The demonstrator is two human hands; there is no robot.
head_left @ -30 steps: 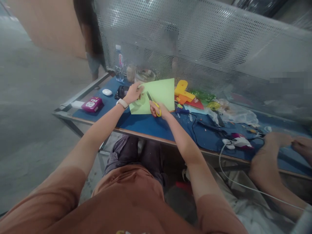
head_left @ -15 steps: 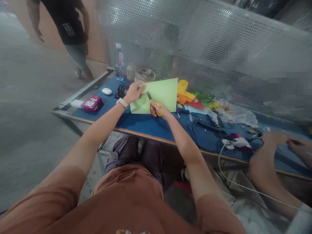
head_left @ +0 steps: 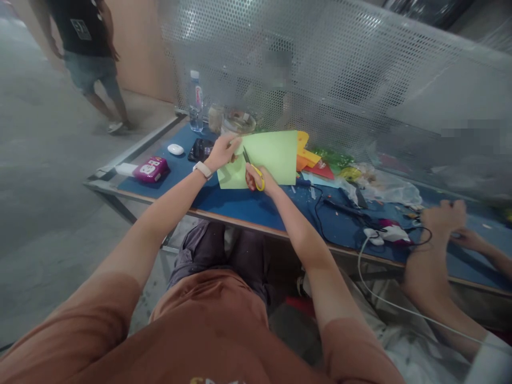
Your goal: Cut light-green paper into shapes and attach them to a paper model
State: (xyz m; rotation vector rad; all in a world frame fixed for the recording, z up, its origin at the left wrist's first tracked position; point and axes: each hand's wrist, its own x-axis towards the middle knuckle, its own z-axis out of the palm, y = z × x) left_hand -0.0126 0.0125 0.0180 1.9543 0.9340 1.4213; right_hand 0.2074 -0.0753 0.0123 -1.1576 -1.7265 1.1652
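A light green sheet of paper [head_left: 276, 154] is held up over the blue table [head_left: 248, 208]. My left hand [head_left: 223, 152] pinches it near its upper left part, fingers closed on it. Scissors [head_left: 261, 180] with yellow handle loops are in my right hand [head_left: 256, 178], fingers wrapped through the loops. Their dark blades point up and left in front of the paper, close to my left fingertips. Whether the blades have cut into the sheet I cannot tell.
Left of the paper are a dark phone [head_left: 200, 150], a white oval case [head_left: 175, 149], a purple pack [head_left: 151, 169] and a water bottle [head_left: 196, 101]. Yellow cutouts [head_left: 307, 152], cables and plastic bags lie to the right. A co-worker's hands [head_left: 444, 216] are at far right; another person walks at upper left.
The paper and my left hand have shifted slightly right, while the scissors stay nearly in place. The walking person has moved left. The co-worker's hand at far right has risen.
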